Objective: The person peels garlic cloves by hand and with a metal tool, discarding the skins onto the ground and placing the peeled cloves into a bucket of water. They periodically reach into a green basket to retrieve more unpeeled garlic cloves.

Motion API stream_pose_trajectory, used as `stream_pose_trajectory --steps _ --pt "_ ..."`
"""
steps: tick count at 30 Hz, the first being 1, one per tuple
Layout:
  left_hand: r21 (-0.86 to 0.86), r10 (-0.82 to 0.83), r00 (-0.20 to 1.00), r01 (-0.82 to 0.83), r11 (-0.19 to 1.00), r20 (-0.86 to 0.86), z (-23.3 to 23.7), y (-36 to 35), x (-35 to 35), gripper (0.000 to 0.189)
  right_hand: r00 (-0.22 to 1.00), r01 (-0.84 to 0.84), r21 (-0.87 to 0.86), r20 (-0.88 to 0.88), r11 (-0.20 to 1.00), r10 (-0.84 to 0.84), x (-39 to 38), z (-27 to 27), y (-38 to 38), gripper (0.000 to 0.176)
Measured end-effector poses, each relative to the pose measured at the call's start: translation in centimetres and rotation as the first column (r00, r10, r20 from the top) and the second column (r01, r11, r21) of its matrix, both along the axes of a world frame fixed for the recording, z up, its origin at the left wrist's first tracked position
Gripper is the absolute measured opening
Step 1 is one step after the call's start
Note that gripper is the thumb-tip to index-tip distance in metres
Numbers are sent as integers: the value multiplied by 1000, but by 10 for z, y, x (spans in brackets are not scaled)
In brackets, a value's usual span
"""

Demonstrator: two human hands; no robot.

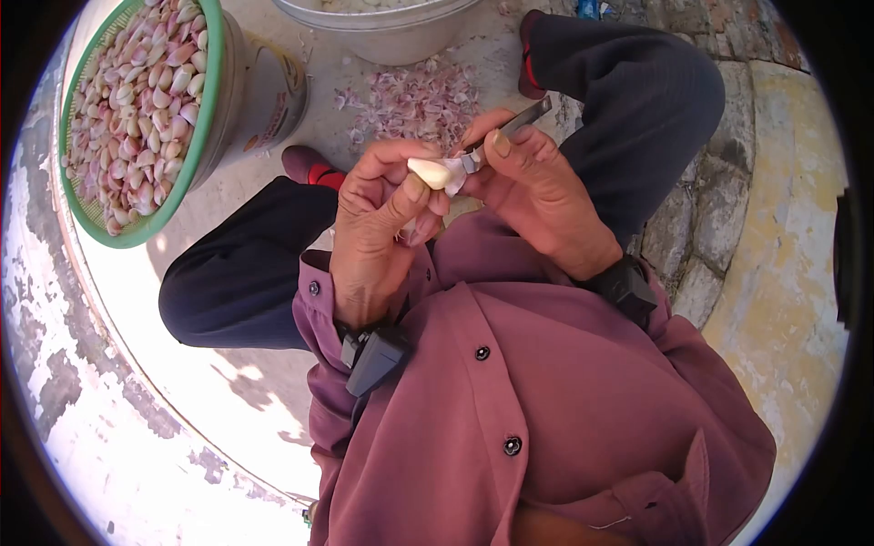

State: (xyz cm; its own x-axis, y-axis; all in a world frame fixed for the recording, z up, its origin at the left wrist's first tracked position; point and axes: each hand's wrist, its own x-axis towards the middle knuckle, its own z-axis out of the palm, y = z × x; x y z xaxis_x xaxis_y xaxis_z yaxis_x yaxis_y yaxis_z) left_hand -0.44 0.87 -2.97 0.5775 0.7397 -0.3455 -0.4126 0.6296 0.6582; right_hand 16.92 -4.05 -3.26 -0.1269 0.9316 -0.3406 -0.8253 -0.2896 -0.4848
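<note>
My left hand (378, 214) is closed, pinching a pale, partly peeled garlic clove (430, 173) between thumb and fingers. A piece of whitish-purple skin (456, 178) hangs off the clove's right side. My right hand (546, 196) is closed around a small knife (528, 118). One dark end of it sticks out past the fingers at the upper right, and a short metal part shows beside the clove skin. The two hands are close together in front of my chest, and some fingers are hidden behind others.
A green-rimmed basket (215, 100) heaped with unpeeled garlic cloves stands at upper left, on a bucket (269, 100). At the top is a large pale basin (391, 36). Peeled garlic skins (414, 105) lie scattered on the ground between my feet.
</note>
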Motion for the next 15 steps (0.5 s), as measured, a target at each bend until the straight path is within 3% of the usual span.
stream_pose_trajectory --steps 1,2,4,5,6,9,13,15 --pt "-151 15 973 21 988 230 -4 0 2 32 1000 -1 2 -1 1000 1 0 0 2 18" --pt "-152 31 993 -15 988 109 -3 -1 1 35 996 13 28 83 1000 -15 -1 0 4 18" --pt "-32 104 993 -102 994 53 -3 2 -1 36 985 27 54 167 998 -36 2 -3 6 17" --pt "27 128 992 -127 991 -2 -4 4 -4 36 951 24 75 304 997 -46 5 -6 6 17" --pt "26 128 992 -128 991 -2 -4 4 -6 36 899 17 94 434 995 -57 6 -7 5 17" --pt "259 74 955 3 966 -286 4 1 -3 28 809 -29 147 584 989 -63 3 -9 5 17" --pt "187 99 924 -31 982 -368 -2 1 3 22 856 -13 157 513 988 -70 -2 -6 8 17" --pt "68 80 960 -64 996 -267 -7 2 2 20 890 -99 81 453 992 51 1 -4 6 18"
